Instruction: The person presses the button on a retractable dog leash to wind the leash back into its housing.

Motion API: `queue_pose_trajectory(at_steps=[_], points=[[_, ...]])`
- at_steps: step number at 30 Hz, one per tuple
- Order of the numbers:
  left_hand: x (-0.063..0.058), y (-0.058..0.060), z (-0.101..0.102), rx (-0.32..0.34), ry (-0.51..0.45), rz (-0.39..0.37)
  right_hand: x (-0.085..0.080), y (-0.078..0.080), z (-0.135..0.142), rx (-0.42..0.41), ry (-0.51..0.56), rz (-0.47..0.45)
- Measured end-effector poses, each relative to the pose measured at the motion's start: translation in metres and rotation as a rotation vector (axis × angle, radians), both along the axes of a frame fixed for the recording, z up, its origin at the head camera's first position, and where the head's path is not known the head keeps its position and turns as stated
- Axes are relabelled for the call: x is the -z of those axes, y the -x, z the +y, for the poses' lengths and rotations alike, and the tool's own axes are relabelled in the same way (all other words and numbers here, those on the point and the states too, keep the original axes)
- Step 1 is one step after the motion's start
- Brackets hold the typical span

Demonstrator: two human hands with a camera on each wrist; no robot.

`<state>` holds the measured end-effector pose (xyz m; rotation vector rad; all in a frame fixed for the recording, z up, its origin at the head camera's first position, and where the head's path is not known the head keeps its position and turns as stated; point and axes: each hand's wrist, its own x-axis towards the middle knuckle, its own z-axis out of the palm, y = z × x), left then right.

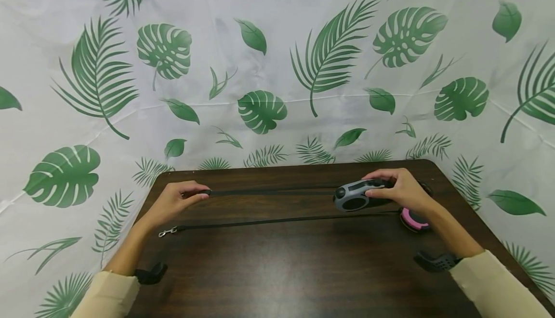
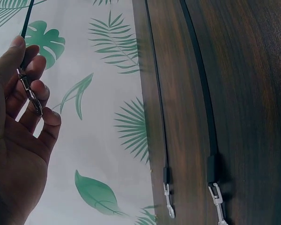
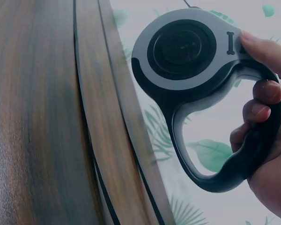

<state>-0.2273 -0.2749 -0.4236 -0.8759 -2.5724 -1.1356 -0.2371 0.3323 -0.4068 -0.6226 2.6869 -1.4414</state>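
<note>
My right hand [image 1: 405,190] grips the black handle of a grey-and-black retractable dog leash [image 1: 347,197], held up over the table. In the right wrist view, fingers curl through the handle loop of the leash [image 3: 159,79], and the thumb lies on its grey casing beside a bone mark. My left hand [image 1: 175,197] pinches the far end of this leash's black strap [image 1: 269,192], drawn out level between both hands. A metal clip [image 2: 30,91] hangs at that end against the left fingers in the left wrist view.
A pink-and-black retractable leash [image 1: 412,219] lies on the brown table [image 1: 277,270] at right, its strap [image 1: 282,220] stretched left to a silver clip [image 1: 168,231]. Farther back lies another thin strap with a clip [image 2: 168,199]. A leaf-print cloth [image 1: 277,67] hangs behind.
</note>
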Motion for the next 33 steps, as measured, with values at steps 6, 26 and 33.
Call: queue_pose_trajectory(at_steps=[6, 26, 33], points=[[0.003, 0.000, 0.002, -0.003, -0.023, -0.030, 0.002, -0.001, -0.006, 0.009, 0.015, -0.023], [0.007, -0.003, 0.014, -0.004, -0.043, -0.066, 0.012, 0.007, -0.029, -0.036, 0.119, -0.050], [0.006, -0.001, 0.020, 0.017, -0.048, -0.071, 0.012, 0.007, -0.037, -0.045, 0.132, -0.045]])
